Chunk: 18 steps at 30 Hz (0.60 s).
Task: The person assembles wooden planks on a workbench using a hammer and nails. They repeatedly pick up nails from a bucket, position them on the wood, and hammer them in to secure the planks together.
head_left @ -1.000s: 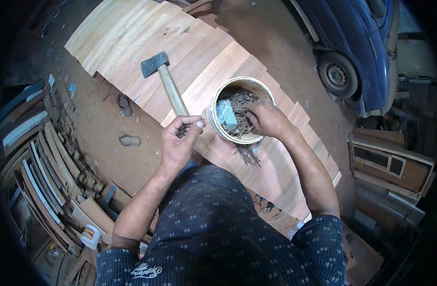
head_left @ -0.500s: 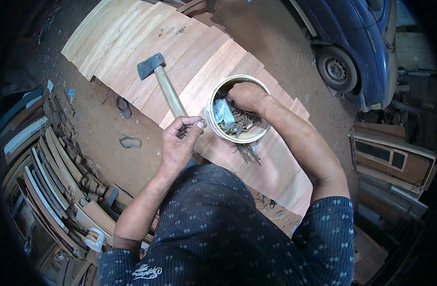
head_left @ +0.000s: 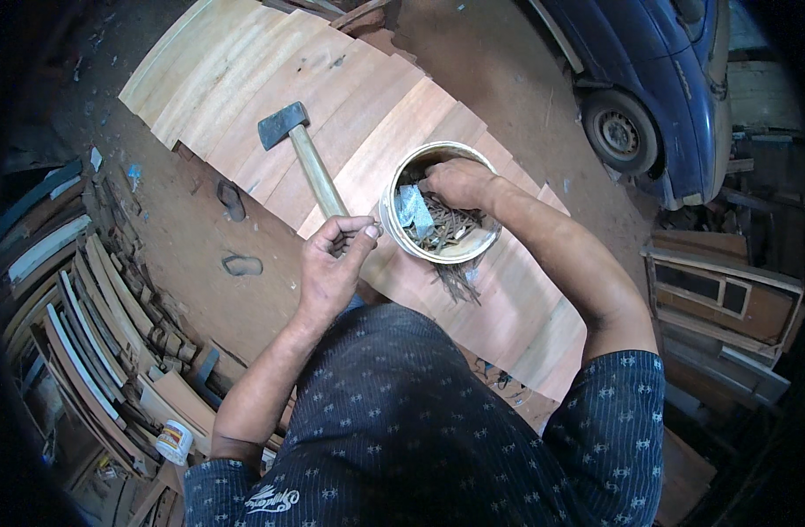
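Note:
My right hand (head_left: 459,183) reaches into a round whitish bucket (head_left: 387,215). Its fingers are curled down against many thin brown nails (head_left: 451,230); the fingertips are hidden, so whatever they grip does not show. Inside the bucket, left of those fingers, lies a pale blue packet (head_left: 413,208). My left hand (head_left: 332,262) is closed in a pinch just left of the bucket's rim, and anything between thumb and finger is too small to name. A hatchet (head_left: 310,162) with a wooden handle lies beyond it on the plank surface (head_left: 376,97), handle end by my left fingers.
More loose nails (head_left: 458,283) lie on the planks at the bucket's near side. On the earth floor at left are two sandals (head_left: 241,264). Curved boards (head_left: 86,325) and a white tub (head_left: 174,441) fill the lower left. A blue car (head_left: 653,88) stands far right, wooden frames (head_left: 727,294) below it.
My right hand stays in the bucket with slightly shifted fingers, and its elbow has swung a little outward to the right. The left hand keeps its pinch.

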Available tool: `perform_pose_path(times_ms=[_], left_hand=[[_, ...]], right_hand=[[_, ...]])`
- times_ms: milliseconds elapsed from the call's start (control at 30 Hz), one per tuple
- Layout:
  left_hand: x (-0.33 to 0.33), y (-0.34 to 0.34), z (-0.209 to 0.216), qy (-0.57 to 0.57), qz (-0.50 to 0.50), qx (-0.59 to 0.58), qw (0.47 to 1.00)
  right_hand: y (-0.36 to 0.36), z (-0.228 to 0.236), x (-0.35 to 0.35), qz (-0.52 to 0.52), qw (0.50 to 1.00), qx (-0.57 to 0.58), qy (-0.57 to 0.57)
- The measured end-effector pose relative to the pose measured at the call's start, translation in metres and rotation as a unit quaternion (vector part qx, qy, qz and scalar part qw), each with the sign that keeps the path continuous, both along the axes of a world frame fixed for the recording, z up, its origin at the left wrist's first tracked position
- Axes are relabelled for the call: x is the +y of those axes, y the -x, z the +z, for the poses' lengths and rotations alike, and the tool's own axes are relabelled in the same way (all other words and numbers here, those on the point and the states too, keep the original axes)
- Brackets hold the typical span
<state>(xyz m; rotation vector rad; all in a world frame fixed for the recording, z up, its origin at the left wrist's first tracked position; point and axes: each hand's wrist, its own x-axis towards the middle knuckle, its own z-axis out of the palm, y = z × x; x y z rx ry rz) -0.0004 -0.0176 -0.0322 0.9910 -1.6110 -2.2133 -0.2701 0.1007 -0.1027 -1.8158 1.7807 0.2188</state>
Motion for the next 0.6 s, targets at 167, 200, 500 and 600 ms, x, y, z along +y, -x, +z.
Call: perform_pose_path(times_ms=[167, 200, 500, 600], left_hand=[[-0.002, -0.004, 0.004, 0.025, 0.011, 0.007, 1.0], [-0.002, -0.005, 0.005, 0.026, 0.016, 0.01, 0.999], [0.004, -0.003, 0.006, 0.025, -0.018, -0.001, 1.0], [0.008, -0.008, 0.004, 0.051, -0.033, -0.007, 0.998]], right_hand=[[-0.002, 0.011, -0.001, 0.015, 1.0, -0.01, 0.008], [-0.004, 0.012, 0.001, 0.001, 1.0, -0.004, 0.014], [-0.005, 0.01, -0.005, -0.062, 0.998, 0.003, -0.018], [-0.008, 0.017, -0.012, -0.023, 0.999, 0.029, -0.019]])
